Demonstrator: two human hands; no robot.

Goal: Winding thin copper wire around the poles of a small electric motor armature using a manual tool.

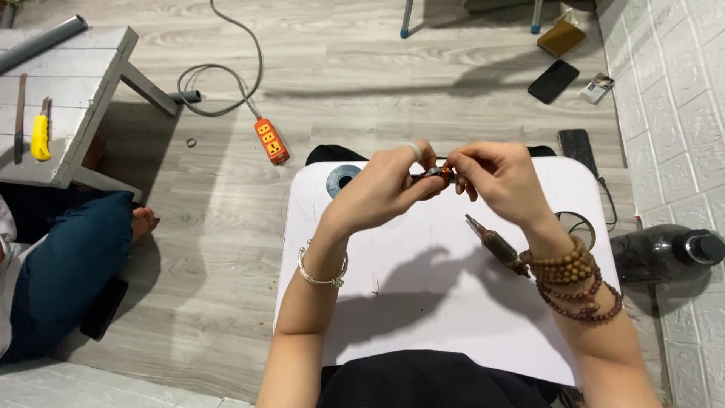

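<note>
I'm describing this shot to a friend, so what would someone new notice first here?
First, the two hands meeting over the white table: the left hand and right hand pinch a small dark part between their fingertips. Next, the brown bead bracelets on the right wrist, and the orange power strip on the wooden floor, upper left.

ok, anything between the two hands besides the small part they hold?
No. In the head view, only the small dark part sits between the left hand and right hand.

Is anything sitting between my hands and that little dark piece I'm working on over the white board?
Nothing visible does. The left hand and right hand both already pinch the small dark piece above the white board.
</note>
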